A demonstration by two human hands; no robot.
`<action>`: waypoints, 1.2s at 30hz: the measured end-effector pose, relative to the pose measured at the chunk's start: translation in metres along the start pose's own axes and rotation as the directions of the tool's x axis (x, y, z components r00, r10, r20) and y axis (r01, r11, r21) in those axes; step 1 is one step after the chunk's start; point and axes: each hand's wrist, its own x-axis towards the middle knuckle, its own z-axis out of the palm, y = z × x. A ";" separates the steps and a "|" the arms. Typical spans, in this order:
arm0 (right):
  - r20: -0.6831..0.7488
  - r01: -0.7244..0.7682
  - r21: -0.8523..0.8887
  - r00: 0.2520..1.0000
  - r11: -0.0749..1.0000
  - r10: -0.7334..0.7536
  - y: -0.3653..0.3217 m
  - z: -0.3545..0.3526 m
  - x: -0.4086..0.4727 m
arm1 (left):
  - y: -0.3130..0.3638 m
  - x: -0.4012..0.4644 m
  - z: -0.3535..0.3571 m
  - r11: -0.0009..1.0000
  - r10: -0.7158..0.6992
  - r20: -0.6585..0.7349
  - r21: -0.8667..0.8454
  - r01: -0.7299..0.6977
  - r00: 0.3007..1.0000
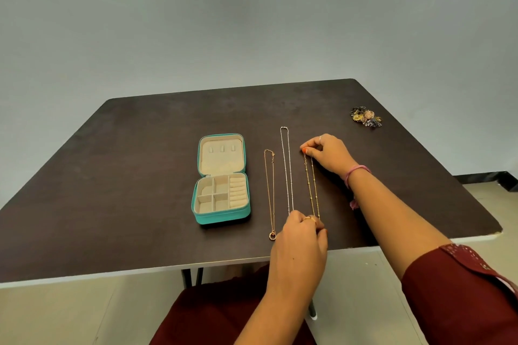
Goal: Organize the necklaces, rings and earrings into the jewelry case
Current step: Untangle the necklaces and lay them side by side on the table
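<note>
A dark brown table (140, 176) carries a teal jewelry case (221, 179) lying open, its lid flat toward the far side with three small tabs on the cream lining, its base nearer the person and split into square compartments on the left and a column of ring rolls on the right; all the compartments look bare. To the right of the case three necklaces lie stretched out side by side, running away from the person: a thin rose-gold chain (270, 190) with a small ring pendant at its near end, just beside the case; a silver beaded chain (287, 168) that reaches farthest up the table; and a gold beaded chain (311, 185) on the right. The right hand (328, 152) pinches the far end of the gold beaded chain between thumb and fingertips (orange-painted nails, a ring on one finger, a pink band at the wrist); the left hand (301, 235) is curled over the near ends of the silver and gold chains, and whether it grips one or both I cannot tell; it wears a gold ring. Well apart, near the far right corner of the table, sits a small heap of mixed earrings and rings (365, 117), too tangled to sort out piece by piece; the person's dark red sleeve (462, 288) shows at lower right.
</note>
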 end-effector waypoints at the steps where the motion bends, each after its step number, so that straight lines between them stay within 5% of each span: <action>1: 0.004 -0.009 0.013 1.000 1.000 0.009 0.000 -0.001 0.001 | 0.000 -0.001 0.000 1.000 0.001 -0.007 0.001 -0.001 1.000; 25: 0.114 -0.097 0.031 0.989 0.995 0.093 -0.006 -0.010 0.005 | 0.000 -0.002 -0.007 0.999 -0.040 0.000 -0.021 0.040 0.999; 33: -0.013 -0.206 0.401 0.973 0.892 0.231 -0.003 -0.011 0.006 | -0.021 -0.002 -0.047 0.972 -0.112 -0.164 -0.222 0.074 0.980; 36: -0.113 -0.138 0.386 0.974 0.912 0.195 -0.012 -0.009 0.008 | -0.033 0.003 -0.069 0.940 -0.178 -0.262 -0.330 0.085 0.949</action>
